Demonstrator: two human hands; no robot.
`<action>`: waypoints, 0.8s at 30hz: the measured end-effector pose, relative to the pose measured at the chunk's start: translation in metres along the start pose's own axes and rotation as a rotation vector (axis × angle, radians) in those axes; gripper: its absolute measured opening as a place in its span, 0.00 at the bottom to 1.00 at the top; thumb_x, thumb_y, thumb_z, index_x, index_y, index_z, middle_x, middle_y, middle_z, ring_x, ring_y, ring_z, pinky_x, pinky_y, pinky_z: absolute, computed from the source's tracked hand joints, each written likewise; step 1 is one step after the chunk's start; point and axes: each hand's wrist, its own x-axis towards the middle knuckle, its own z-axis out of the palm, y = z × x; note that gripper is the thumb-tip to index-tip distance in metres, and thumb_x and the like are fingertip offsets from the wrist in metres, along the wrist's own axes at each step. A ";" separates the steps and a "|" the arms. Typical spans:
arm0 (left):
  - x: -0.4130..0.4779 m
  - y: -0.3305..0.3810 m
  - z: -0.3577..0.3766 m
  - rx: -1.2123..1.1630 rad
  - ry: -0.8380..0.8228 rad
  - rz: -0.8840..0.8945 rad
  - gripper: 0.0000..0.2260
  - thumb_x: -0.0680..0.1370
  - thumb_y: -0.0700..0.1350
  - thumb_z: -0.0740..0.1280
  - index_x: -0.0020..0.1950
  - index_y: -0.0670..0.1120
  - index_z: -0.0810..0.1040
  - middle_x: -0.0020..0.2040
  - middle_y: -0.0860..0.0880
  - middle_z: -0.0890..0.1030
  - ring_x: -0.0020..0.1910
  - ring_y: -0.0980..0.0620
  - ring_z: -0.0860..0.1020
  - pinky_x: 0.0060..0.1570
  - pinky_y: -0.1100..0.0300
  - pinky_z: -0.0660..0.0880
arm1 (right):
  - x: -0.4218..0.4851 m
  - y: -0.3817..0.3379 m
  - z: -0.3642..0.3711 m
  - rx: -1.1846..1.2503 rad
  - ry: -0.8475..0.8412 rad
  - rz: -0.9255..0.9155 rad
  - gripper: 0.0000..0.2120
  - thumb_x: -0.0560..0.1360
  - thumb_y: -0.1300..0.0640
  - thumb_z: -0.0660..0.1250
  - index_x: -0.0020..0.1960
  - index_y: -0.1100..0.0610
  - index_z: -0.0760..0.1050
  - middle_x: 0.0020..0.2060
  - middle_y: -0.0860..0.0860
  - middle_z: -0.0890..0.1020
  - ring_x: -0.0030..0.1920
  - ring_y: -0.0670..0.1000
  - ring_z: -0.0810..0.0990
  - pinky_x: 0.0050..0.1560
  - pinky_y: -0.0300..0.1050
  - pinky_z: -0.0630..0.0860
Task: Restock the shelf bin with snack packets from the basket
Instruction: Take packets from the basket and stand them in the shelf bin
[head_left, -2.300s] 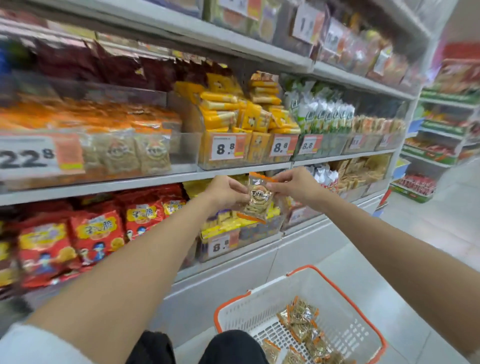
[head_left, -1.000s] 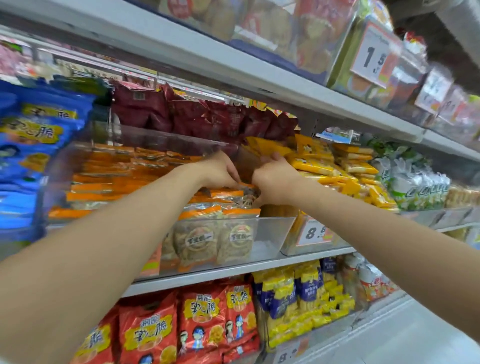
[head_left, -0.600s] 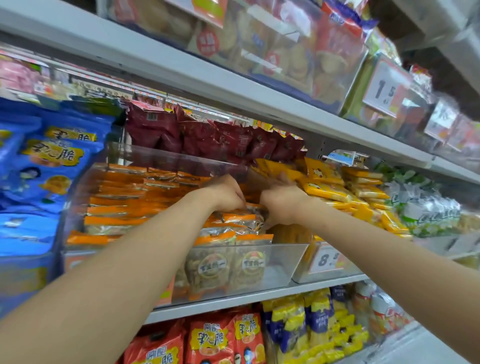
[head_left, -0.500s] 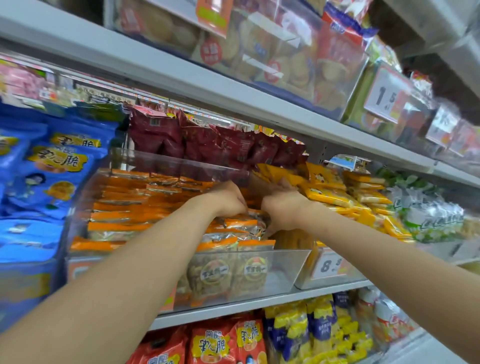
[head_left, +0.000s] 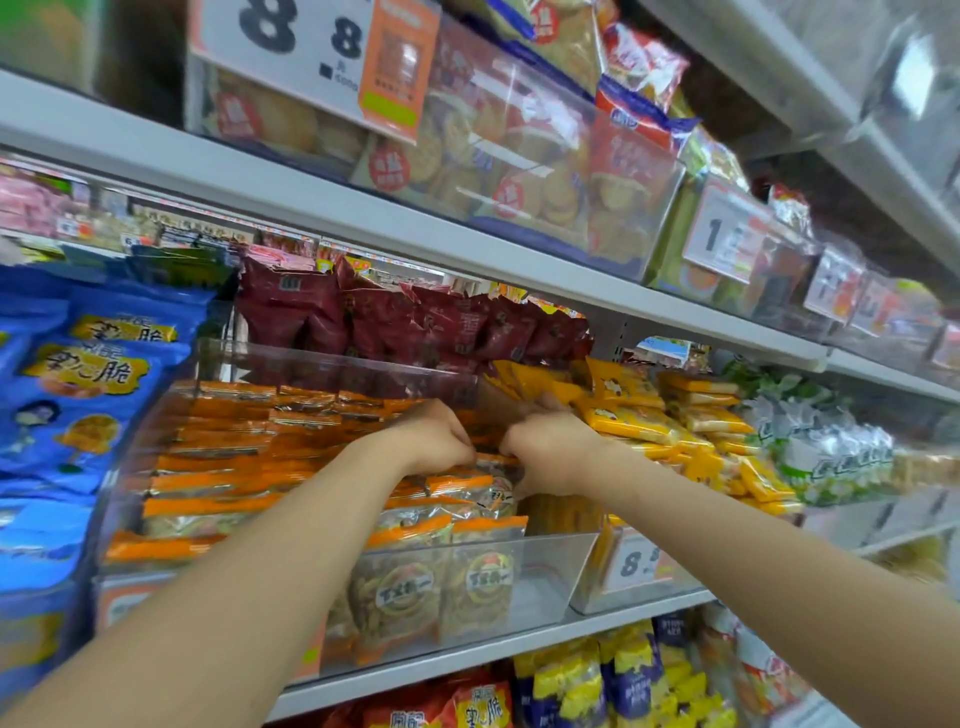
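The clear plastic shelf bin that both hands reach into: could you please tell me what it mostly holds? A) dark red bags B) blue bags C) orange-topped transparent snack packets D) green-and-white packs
C: the clear plastic shelf bin is stacked with orange-topped transparent snack packets, and the left hand and right hand pinch one of them near its right end.

Your left forearm (head_left: 249, 571) and right forearm (head_left: 753, 561) are both bare along all of their visible length, slim and smooth, and uncovered right to the lower corners of the view. Your left hand (head_left: 435, 441) and right hand (head_left: 553, 451) are bare as well, showing you their backs and knuckles.
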 end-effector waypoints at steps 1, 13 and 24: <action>0.000 0.000 0.000 0.000 -0.002 0.004 0.06 0.75 0.47 0.70 0.48 0.50 0.86 0.35 0.55 0.79 0.35 0.56 0.76 0.22 0.68 0.68 | -0.001 0.001 -0.001 0.009 -0.001 -0.005 0.17 0.71 0.43 0.72 0.54 0.52 0.78 0.52 0.52 0.80 0.61 0.56 0.71 0.68 0.54 0.57; -0.025 0.018 -0.011 -0.033 0.121 0.070 0.04 0.75 0.47 0.70 0.46 0.51 0.84 0.45 0.52 0.83 0.44 0.54 0.80 0.48 0.55 0.79 | -0.047 0.018 -0.012 0.271 0.420 0.034 0.15 0.77 0.49 0.67 0.62 0.51 0.76 0.56 0.49 0.80 0.60 0.53 0.73 0.60 0.48 0.64; -0.090 0.090 0.040 -0.060 0.131 0.198 0.08 0.71 0.40 0.72 0.36 0.48 0.74 0.32 0.52 0.76 0.32 0.53 0.73 0.30 0.63 0.67 | -0.146 0.005 0.029 0.716 0.598 0.217 0.08 0.78 0.60 0.65 0.55 0.57 0.80 0.45 0.50 0.80 0.42 0.45 0.72 0.43 0.44 0.73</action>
